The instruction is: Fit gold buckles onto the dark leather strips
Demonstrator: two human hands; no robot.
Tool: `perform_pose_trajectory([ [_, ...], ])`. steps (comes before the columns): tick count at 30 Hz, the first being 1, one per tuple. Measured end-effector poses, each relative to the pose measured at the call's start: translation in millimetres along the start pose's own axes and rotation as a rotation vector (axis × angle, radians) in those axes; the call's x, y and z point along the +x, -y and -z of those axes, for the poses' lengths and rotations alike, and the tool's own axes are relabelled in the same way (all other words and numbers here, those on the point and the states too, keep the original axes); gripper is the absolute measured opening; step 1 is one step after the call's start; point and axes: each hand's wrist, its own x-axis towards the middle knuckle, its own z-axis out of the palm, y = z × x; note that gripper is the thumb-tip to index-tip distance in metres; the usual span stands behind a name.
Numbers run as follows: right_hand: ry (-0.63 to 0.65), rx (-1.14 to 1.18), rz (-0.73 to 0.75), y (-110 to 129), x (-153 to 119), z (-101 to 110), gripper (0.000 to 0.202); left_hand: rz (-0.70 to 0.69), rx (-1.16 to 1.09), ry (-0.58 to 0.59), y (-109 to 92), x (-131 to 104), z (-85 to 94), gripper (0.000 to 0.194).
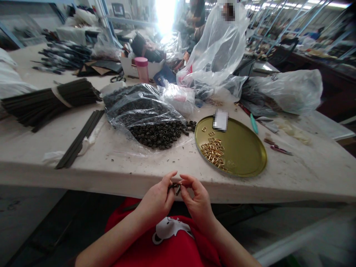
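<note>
Just off the table's front edge, my left hand [158,196] and my right hand [197,195] come together above my lap. Both are closed in a pinch on a narrow dark strap [178,189], which is bent into a loop between the fingertips. Part of a dark strip also shows beyond my left wrist. Whether a small buckle sits in the fingers cannot be made out. Nearest to my right hand is a round gold-coloured tray [244,155] with a heap of gold buckles [213,151]. Small dark loops [155,135] spill from a clear plastic bag [139,104].
Several loose dark strips [82,139] lie on the left, before a banded bundle of strips [52,98]. A pink-lidded jar [142,69] stands behind the bag. Dark red-handled pliers [279,149] and a teal-handled tool [254,123] lie right of the tray. Plastic bags crowd the back.
</note>
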Motion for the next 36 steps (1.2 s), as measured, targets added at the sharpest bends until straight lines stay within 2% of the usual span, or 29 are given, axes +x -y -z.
perform_pose_trajectory([
  [5, -0.022, -0.096, 0.132, -2.6, 2.0, -2.8, 0.028, 0.011, -0.105, -0.005, 3.0, 2.7, -0.5, 0.043],
  [9, -0.031, -0.216, 0.267, -6.0, 5.9, -2.7, 0.031, -0.014, -0.174, 0.038, 2.0, 4.2, 4.2, 0.048],
  [14, -0.013, -0.313, 0.345, -12.7, 8.0, -4.0, 0.033, 0.007, -0.12, 0.114, 0.3, 7.3, 5.1, 0.059],
  [18, 0.006, -0.322, 0.366, -14.8, 9.6, -5.3, 0.034, 0.032, -0.078, 0.116, 4.0, 11.9, 0.2, 0.056],
  [23, 0.03, -0.296, 0.268, -12.6, 13.6, -3.7, 0.035, 0.022, -0.121, 0.117, 4.3, 16.3, -0.1, 0.056],
  [26, 0.07, -0.231, 0.184, -13.1, 13.6, -2.6, 0.033, 0.01, -0.133, 0.099, 3.1, 16.8, 0.6, 0.057],
  [32, 0.068, -0.053, -0.006, -14.8, 13.7, -4.0, 0.025, -0.048, -0.068, 0.076, 4.4, 16.1, -3.9, 0.057],
  [36, 0.16, 0.068, -0.074, -9.3, 16.2, -3.3, 0.025, -0.074, -0.048, 0.082, 1.9, 16.6, -4.2, 0.055],
])
